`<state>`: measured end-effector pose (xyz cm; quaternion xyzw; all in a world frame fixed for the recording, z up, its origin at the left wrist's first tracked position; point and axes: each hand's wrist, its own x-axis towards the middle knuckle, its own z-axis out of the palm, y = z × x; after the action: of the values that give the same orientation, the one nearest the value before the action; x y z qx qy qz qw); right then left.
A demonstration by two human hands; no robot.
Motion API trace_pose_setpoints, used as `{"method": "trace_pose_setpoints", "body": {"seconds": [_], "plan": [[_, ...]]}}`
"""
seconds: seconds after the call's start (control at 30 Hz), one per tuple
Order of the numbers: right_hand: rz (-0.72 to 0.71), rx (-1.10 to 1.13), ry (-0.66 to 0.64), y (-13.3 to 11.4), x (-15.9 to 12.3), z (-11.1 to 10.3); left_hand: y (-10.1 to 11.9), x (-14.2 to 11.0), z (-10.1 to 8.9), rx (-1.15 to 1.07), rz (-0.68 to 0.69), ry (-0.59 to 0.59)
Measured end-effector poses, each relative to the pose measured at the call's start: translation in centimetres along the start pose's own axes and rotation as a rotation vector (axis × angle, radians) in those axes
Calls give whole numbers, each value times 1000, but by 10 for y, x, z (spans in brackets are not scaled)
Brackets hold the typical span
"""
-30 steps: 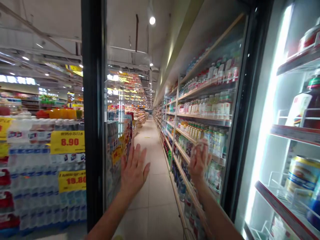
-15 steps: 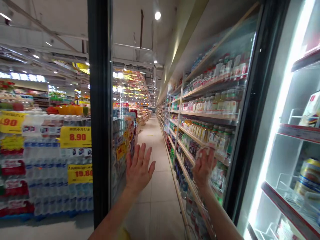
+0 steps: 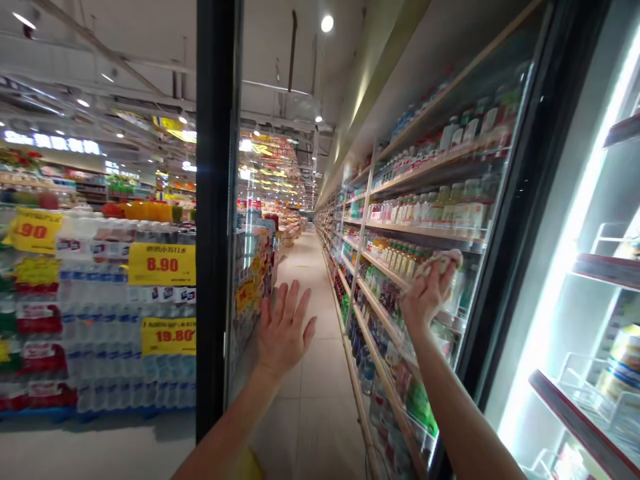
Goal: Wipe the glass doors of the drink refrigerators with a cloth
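A glass cooler door with a black frame [image 3: 216, 200] stands swung open in front of me. My left hand [image 3: 285, 327] lies flat against the glass with its fingers spread, holding nothing. My right hand [image 3: 427, 290] presses a crumpled pale cloth [image 3: 445, 260] against the glass farther right, its fingers closed over it. Shelves of bottles [image 3: 430, 207] show in or through the pane behind my right hand.
On the right is the lit cooler interior with wire-fronted shelves [image 3: 585, 427] and a gold can [image 3: 620, 363]. Stacked water packs [image 3: 125, 367] with yellow price signs [image 3: 163, 265] stand at left. A tiled aisle floor [image 3: 315, 373] shows through or in the glass.
My right hand has moved up and to the right with the cloth, which shows more clearly now. My left hand stays flat on the glass. The whole view has shifted slightly.
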<state>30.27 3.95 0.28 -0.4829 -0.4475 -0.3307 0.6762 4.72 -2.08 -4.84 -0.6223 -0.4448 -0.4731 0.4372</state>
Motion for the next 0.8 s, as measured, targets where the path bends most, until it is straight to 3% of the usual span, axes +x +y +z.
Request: {"method": "trace_pose_setpoints", "body": {"seconds": [0.07,0.13,0.23,0.3,0.37,0.5,0.57,0.63,0.73,0.8], "plan": [[8,1,26,-8,14,4,1,0,0,-7,-2,1],[-203,28,-23,-35,4,6,1,0,0,9,6,9],[-602,89,-197,-74,-26,6,0,0,2,26,16,17],[-668,93,-250,-74,-32,5,-2,0,3,22,16,9],[-496,45,-192,-46,-18,1,-3,-1,3,12,19,-3],[70,-56,16,33,31,-5,-2,0,2,-6,4,6],[174,-57,64,46,38,-4,-2,0,2,-7,0,13],[61,-29,37,31,26,-2,-3,1,4,-13,9,20],[-385,37,-116,-8,-1,4,-5,0,9,-12,16,25],[-555,50,-181,-17,-4,6,-7,-1,13,-4,8,10]]}}
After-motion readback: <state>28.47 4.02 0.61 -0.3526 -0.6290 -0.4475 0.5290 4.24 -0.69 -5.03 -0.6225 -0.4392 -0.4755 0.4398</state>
